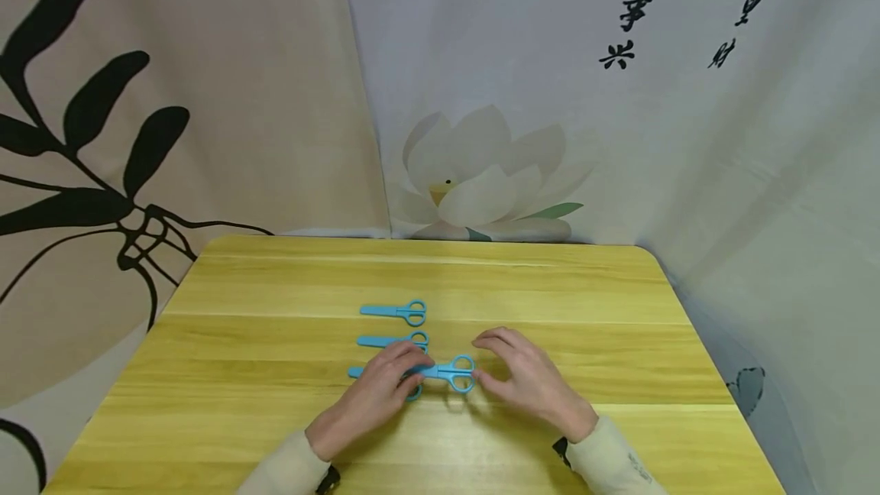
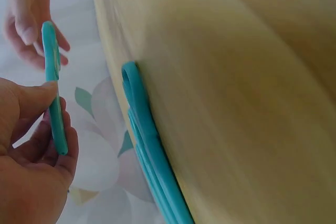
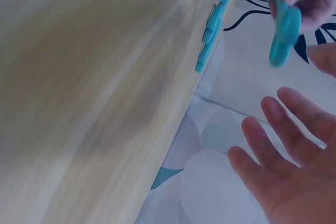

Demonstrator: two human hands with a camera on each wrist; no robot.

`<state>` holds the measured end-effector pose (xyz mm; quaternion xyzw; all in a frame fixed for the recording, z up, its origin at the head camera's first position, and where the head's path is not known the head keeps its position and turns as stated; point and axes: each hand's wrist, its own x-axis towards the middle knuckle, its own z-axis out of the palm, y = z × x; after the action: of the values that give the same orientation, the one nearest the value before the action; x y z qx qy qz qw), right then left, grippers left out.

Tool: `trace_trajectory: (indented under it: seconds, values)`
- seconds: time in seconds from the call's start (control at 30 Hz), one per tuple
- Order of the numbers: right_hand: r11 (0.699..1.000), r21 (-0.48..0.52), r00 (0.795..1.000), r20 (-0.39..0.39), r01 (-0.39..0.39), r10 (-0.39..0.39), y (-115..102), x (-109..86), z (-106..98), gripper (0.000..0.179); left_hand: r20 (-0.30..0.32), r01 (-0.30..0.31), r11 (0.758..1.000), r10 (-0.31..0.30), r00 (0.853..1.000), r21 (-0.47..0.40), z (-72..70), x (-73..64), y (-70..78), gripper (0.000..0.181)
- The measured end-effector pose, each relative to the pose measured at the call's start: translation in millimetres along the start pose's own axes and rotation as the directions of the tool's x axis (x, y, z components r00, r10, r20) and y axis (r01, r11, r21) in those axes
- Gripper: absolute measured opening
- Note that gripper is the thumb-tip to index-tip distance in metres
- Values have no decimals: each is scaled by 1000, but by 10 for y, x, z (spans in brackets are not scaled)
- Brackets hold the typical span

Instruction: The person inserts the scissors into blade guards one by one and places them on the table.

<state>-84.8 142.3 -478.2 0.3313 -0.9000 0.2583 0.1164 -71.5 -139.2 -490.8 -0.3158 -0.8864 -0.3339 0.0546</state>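
My left hand [image 1: 380, 388] pinches a pair of light blue scissors [image 1: 440, 371] between thumb and fingers, held above the table with the handle loops toward the right. The left wrist view shows these scissors [image 2: 52, 59] edge-on, with the left thumb [image 2: 34, 100] against one side. Beside the loops is my right hand [image 1: 532, 384], its fingers spread and relaxed. In the right wrist view a gap separates the right fingers [image 3: 286, 129] from the held scissors [image 3: 285, 32]. The left hand partly covers another pair of blue scissors [image 1: 355, 372] lying on the table.
Two more pairs of blue scissors lie farther back on the wooden table [image 1: 584, 289], the far scissors [image 1: 385, 311] and the middle scissors [image 1: 378, 341], with loops to the right. Behind the table's back edge hangs a printed curtain [image 1: 481, 59].
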Motion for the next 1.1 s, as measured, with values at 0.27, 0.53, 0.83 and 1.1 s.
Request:
trace_trajectory:
  seconds: [0.27,0.53,0.83,1.1]
  values:
    - [999,-7,998,-14,-54,54,81,-62,-63,42,2,39,997,-39,999,-73,-122,-185,-152,24]
    - [995,-20,996,-2,-93,93,137,-94,-109,41,28,46,989,-43,999,-138,-212,-346,-242,24]
    - [996,-24,996,-6,-85,85,173,-103,-108,39,118,98,988,-84,990,-116,-287,-510,-272,25]
    - [994,-17,994,22,-109,109,162,-106,-119,39,149,96,993,-85,985,-64,-318,-619,-358,24]
